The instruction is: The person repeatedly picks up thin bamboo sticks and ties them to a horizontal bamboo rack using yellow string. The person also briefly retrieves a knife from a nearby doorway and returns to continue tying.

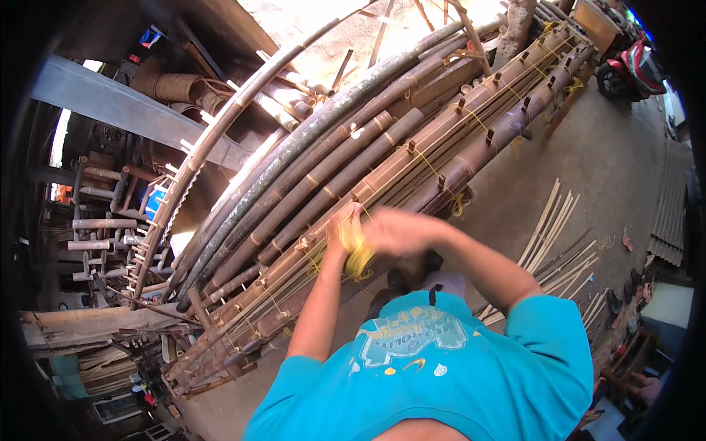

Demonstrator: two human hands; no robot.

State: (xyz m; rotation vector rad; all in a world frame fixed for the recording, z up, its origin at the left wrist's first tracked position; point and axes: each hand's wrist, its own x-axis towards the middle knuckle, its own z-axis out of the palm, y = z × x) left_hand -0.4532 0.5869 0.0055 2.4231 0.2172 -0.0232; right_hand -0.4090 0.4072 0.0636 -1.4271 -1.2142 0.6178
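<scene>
My left hand (342, 226) is closed around a loose bundle of yellow string (358, 253), which hangs below its fingers. Close beside it, my right hand (390, 231) is smeared by motion, so its fingers cannot be made out. Both hands are over a long bamboo frame. Its far pole (397, 163) and near pole (478, 154) carry short upright pegs. Thin bamboo strips (419, 178) run lengthwise between these poles, with strands of yellow string crossing them at intervals. A small tangle of yellow string (457, 204) hangs from the near pole.
Beyond the frame lie several thick bamboo poles (323, 176) and a curved pole with pegs (220, 128). Split bamboo strips (548, 228) rest on the floor at the right. A red motorbike (634, 70) stands at the far right, and corrugated sheets (671, 206) lie nearer.
</scene>
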